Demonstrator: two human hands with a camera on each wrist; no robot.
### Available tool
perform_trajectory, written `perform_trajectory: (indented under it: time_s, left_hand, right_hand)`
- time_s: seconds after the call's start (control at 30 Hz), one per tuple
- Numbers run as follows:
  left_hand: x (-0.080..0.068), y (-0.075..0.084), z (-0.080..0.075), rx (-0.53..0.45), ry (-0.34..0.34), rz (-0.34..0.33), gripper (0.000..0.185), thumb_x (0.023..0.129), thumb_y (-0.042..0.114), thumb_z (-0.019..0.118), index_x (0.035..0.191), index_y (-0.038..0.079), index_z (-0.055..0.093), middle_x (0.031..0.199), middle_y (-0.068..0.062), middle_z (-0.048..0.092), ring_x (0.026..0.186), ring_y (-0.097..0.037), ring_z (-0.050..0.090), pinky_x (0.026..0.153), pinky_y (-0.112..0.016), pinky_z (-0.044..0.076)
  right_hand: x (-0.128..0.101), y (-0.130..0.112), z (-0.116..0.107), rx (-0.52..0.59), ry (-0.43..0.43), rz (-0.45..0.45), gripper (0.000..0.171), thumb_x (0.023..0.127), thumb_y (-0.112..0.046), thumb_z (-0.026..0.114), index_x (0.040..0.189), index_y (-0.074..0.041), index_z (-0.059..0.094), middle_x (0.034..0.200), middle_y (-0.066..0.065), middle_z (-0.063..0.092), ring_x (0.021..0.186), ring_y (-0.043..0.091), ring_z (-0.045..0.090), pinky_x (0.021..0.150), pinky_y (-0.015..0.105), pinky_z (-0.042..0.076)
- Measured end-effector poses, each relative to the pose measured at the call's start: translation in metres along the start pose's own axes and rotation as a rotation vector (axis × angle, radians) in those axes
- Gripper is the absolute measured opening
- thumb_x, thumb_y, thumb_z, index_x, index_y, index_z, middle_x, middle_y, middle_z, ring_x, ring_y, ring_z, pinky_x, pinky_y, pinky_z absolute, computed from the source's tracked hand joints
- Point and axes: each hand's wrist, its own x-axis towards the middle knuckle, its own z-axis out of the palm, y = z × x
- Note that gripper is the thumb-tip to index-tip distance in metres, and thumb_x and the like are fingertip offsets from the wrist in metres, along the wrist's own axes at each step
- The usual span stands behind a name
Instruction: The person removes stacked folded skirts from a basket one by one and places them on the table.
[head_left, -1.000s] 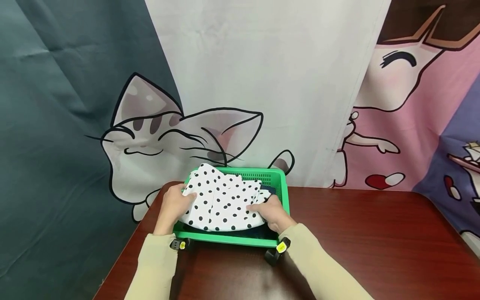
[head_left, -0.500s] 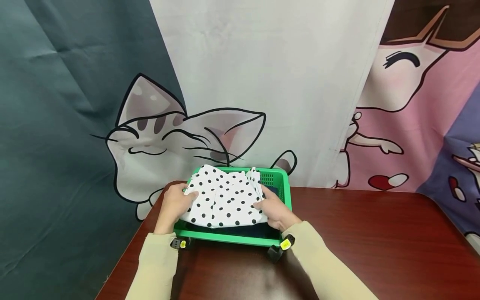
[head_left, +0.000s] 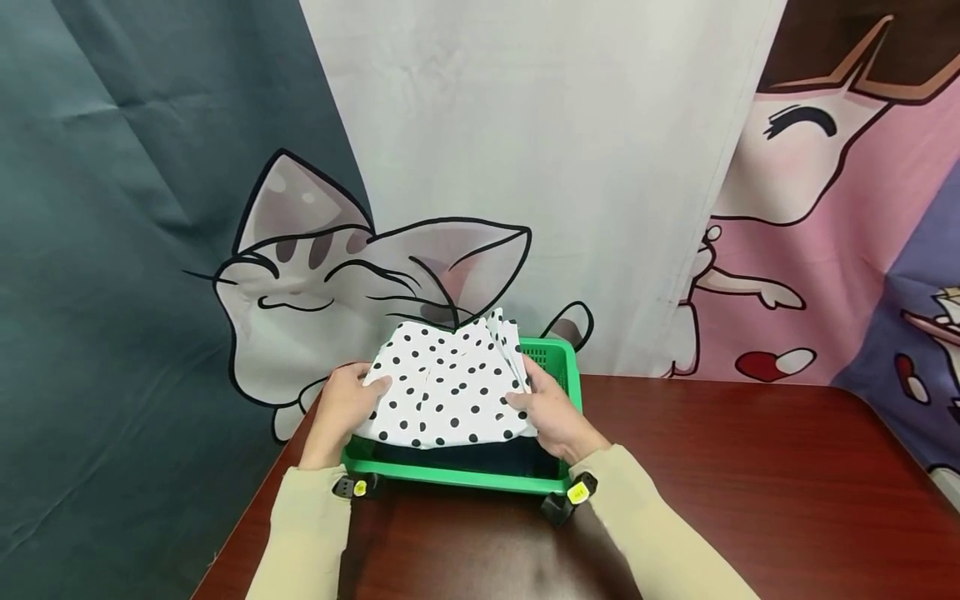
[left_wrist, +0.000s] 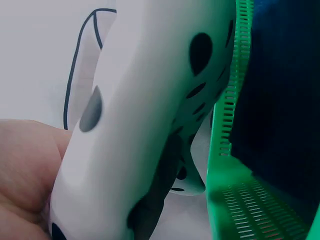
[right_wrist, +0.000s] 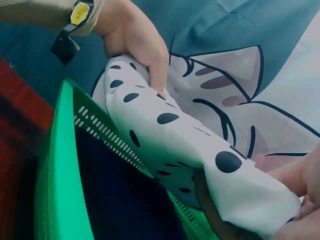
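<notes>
A folded white cloth with black dots [head_left: 450, 392] is held up over a green plastic basket [head_left: 465, 477]. My left hand [head_left: 341, 408] grips its left edge, thumb on top and fingers underneath. At the opposite edge my right hand [head_left: 553, 415] pinches it the same way, beside a bunched fold that sticks up. In the right wrist view a gap shows between the dotted cloth [right_wrist: 150, 112] and the dark navy cloth [right_wrist: 117, 185] lying in the basket. The left wrist view has the dotted cloth [left_wrist: 135, 100] close up, hiding most of my fingers.
The basket stands on a reddish-brown table [head_left: 712, 483], near its left and back edges. Right behind the table hangs a curtain [head_left: 600, 167] printed with cartoon cats. Small black cameras [head_left: 558, 507] are strapped to both wrists.
The dotted cloth has risen, uncovering more of the navy cloth below. My right hand has shifted its hold, and the fold at the right now stands up. My left hand keeps its grip.
</notes>
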Motion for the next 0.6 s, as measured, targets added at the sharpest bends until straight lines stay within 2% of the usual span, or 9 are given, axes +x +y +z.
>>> perform_trajectory:
  time_s: [0.3,0.6]
  left_hand:
    - [-0.004,-0.003,0.007,-0.052,-0.014,-0.012,0.042,0.101,0.02,0.059,0.134,-0.007,0.056,0.105,-0.02,0.066,0.084,-0.023,0.065,0.07,-0.031,0.054]
    - [-0.008,0.007,0.014,-0.069,-0.021,0.025,0.044,0.102,0.019,0.058,0.137,-0.007,0.052,0.106,-0.02,0.067,0.088,-0.025,0.065,0.076,-0.034,0.053]
  right_hand:
    - [-0.005,-0.001,-0.005,-0.021,0.023,-0.009,0.069,0.098,0.01,0.044,0.16,-0.013,0.023,0.138,0.022,0.056,0.106,0.022,0.067,0.082,0.034,0.057]
    - [-0.013,-0.007,-0.017,-0.022,0.023,-0.015,0.068,0.1,0.008,0.043,0.16,-0.015,0.023,0.142,0.021,0.053,0.105,0.022,0.068,0.082,0.034,0.058]
